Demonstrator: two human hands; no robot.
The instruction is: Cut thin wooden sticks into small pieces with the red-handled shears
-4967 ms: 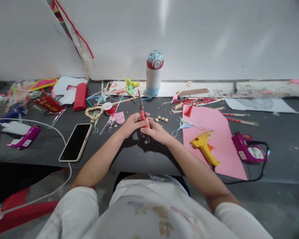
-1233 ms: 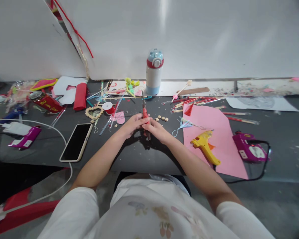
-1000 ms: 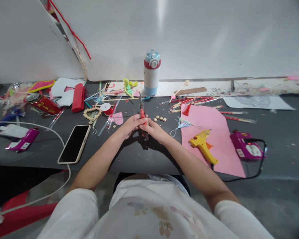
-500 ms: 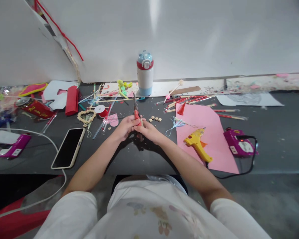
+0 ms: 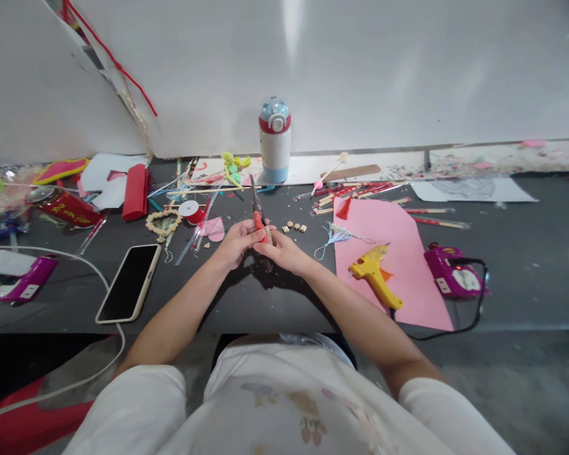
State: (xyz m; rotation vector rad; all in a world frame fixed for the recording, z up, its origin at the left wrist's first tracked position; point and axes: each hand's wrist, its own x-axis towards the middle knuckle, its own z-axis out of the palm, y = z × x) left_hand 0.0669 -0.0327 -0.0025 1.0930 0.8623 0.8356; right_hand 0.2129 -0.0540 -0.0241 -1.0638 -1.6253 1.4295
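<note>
My left hand (image 5: 237, 241) and my right hand (image 5: 281, 250) meet over the middle of the dark table (image 5: 265, 303). Both are closed around red-handled scissors (image 5: 257, 215), whose dark blades point away from me toward the back of the table. The right hand wraps the lower handle; the left hand's fingers pinch the upper part of the handle. Several small wooden bits (image 5: 294, 226) lie just to the right of the hands. A pink heart cut-out (image 5: 214, 229) lies just to the left.
A phone (image 5: 129, 282) lies at the left front with a white cable (image 5: 76, 259). A yellow glue gun (image 5: 374, 275) rests on pink paper (image 5: 393, 259), beside a magenta device (image 5: 452, 278). A bottle (image 5: 274, 140) stands at the back. Sticks (image 5: 360, 193), ribbon spool (image 5: 190, 210) and a red can (image 5: 62, 205) clutter the rest.
The hands stay together on the scissors with only slight shifts. The view has drifted, so everything sits a little further left and lower in the picture than before.
</note>
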